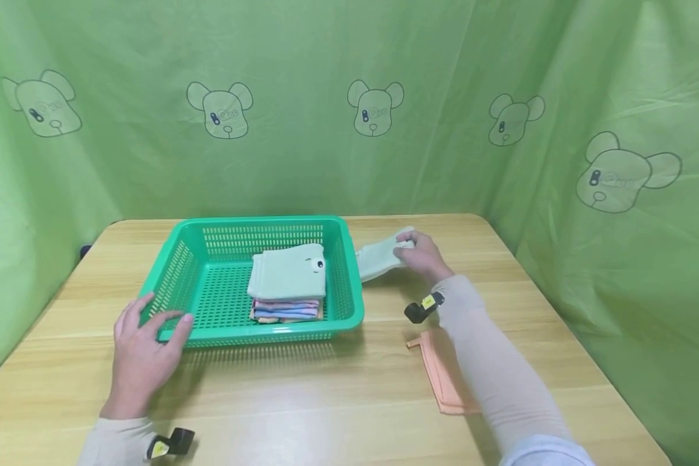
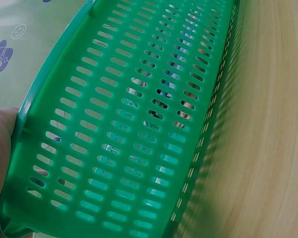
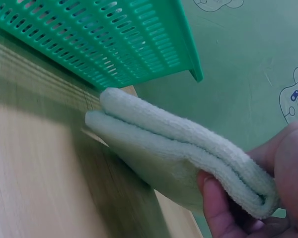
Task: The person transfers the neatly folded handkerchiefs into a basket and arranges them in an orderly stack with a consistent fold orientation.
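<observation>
My right hand [image 1: 424, 257] pinches the end of a folded pale green towel [image 1: 378, 256], just right of the green plastic basket [image 1: 303, 330]. The right wrist view shows the towel [image 3: 169, 136] in thick folded layers, thumb and fingers on either side, raised off the table at the held end. At the basket's near left corner, my left hand [image 1: 145, 353] grips the rim, its thumb on the front edge. Inside the basket's right half lies a stack: a pale green folded towel [image 1: 288, 275] with a small animal face above several pink, blue and orange cloths [image 1: 285, 310].
An orange cloth [image 1: 443, 382] lies on the wooden table [image 1: 303, 408], partly hidden under my right forearm. Green curtains [image 1: 303, 175] printed with bear faces hang behind the table and at its sides.
</observation>
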The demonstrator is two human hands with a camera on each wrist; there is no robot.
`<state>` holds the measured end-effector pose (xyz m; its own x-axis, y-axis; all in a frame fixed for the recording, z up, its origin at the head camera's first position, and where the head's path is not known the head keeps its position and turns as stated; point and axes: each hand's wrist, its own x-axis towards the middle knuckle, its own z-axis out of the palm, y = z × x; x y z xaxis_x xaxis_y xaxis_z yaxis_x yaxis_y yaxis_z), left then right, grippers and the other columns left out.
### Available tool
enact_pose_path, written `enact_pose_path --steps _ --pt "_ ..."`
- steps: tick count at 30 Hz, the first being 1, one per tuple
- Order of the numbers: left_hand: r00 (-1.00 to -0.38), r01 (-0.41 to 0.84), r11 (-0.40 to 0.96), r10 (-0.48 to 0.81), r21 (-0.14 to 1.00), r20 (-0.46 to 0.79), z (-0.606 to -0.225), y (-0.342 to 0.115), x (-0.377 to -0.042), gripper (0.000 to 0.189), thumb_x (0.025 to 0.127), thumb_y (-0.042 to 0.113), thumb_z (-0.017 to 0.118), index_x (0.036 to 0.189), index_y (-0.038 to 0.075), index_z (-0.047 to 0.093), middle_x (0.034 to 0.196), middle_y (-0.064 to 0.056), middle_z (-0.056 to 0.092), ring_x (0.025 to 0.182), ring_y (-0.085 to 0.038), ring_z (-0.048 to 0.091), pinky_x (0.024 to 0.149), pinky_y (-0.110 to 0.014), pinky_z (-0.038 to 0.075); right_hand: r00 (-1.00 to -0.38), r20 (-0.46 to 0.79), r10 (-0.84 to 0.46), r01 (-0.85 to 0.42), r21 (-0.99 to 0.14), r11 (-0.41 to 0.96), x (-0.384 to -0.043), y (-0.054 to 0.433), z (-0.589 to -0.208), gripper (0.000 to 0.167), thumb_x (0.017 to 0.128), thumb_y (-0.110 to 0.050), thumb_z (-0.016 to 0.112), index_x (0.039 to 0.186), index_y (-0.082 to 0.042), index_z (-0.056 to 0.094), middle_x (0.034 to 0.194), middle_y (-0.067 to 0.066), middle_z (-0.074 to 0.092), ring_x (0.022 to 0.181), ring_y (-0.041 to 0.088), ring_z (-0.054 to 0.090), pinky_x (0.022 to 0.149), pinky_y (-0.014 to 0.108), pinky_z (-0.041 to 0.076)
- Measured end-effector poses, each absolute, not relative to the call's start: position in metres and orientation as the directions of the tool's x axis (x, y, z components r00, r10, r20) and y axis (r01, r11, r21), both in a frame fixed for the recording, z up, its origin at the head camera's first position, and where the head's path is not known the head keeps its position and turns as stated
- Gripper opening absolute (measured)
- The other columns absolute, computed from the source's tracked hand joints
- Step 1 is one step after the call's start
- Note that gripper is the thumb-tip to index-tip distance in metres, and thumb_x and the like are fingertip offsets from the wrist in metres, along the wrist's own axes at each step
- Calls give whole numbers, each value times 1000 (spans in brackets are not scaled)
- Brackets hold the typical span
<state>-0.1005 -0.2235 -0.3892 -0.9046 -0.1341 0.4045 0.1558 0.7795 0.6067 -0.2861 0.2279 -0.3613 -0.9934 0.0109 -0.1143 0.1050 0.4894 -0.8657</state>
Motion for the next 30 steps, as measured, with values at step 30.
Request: enact_pose_path --steps 30 --pt "-909 149 777 -135 611 394 -389 -223 -99 40 96 36 56 106 -2 67 149 -30 29 137 -53 15 102 -75 12 -999 11 45 11 -889 457 -281 214 -338 41 87 -4 59 128 0 51 127 20 50 104 31 54 83 35 53"
